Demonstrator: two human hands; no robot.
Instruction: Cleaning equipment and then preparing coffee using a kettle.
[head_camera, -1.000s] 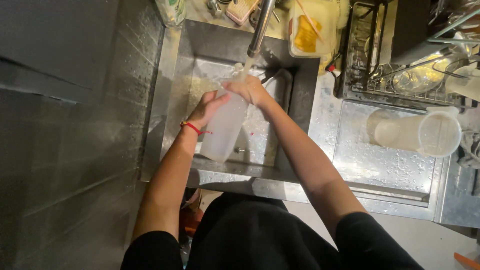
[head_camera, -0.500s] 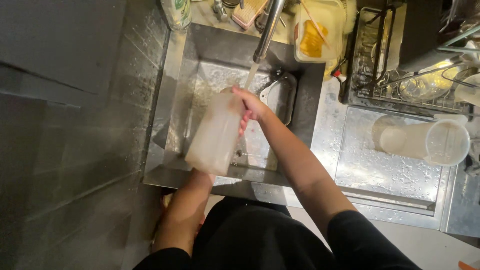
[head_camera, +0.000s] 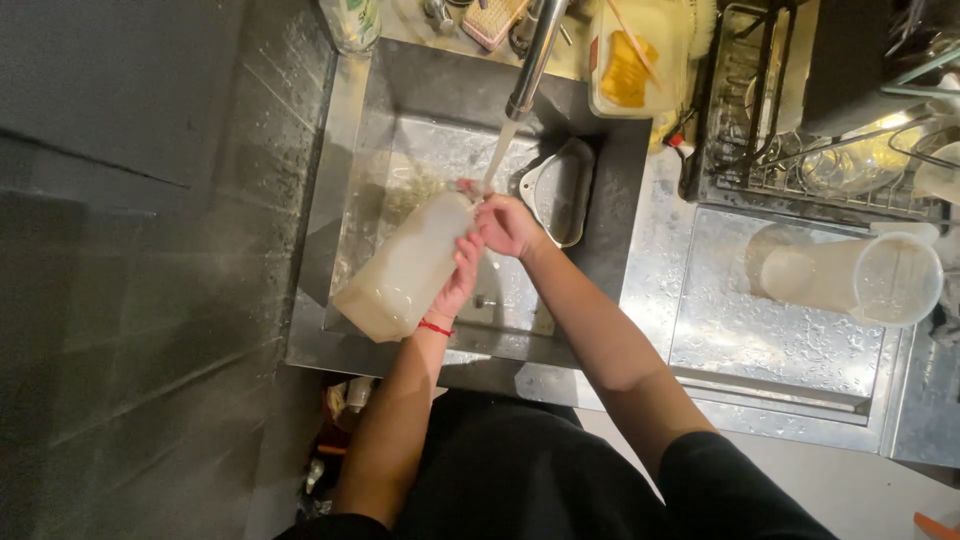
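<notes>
Tall translucent plastic container (head_camera: 405, 270) held tilted over the stainless steel sink (head_camera: 440, 110), left hand (head_camera: 458, 280) fingers gripping its side, right hand (head_camera: 508, 225) fingers closed at its mouth under running tap water (head_camera: 497, 155).

Faucet (head_camera: 535, 55) overhead, strainer (head_camera: 558, 190) beside hands (head_camera: 505, 225); sink (head_camera: 610, 250) walls close.

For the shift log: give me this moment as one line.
left hand: holding translucent container | right hand: at container mouth | faucet: running | sink: metal pan inside
</notes>
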